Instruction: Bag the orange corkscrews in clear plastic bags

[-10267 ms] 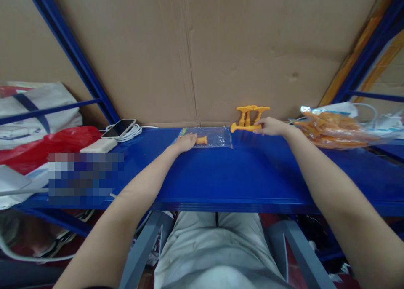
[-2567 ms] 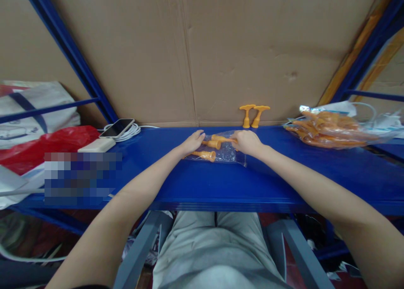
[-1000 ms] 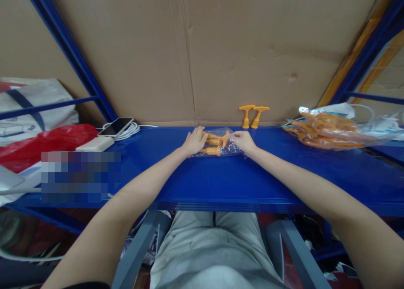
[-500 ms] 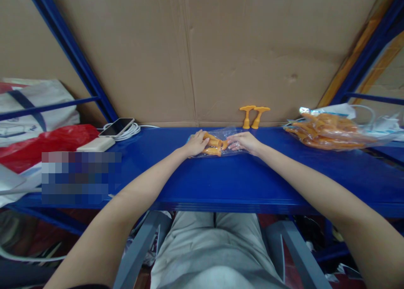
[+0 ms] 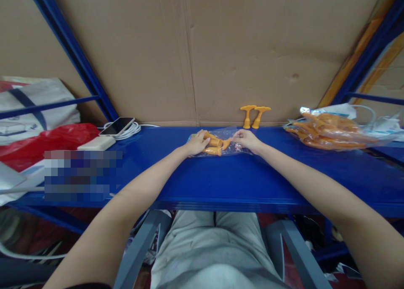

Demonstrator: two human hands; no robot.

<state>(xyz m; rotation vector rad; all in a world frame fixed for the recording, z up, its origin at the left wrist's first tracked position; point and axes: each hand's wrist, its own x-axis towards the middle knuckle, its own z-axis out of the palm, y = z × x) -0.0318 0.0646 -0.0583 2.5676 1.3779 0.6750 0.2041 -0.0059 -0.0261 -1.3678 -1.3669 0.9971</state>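
While both hands grip it, the bag (image 5: 235,148) lies crosswise.

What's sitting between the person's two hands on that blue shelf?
In the head view, a clear plastic bag holding orange plastic pieces lies between the left hand and right hand.

Both hands — left hand (image 5: 196,143), right hand (image 5: 249,140) — grip the clear bag (image 5: 230,143).

Three orange pegs (image 5: 215,144) have been gathered inside the clear bag (image 5: 232,148), where one lay at first. One peg has been taken from the upright group (image 5: 253,116), leaving two. The right hand (image 5: 248,140) has been brought to the bag's right end.
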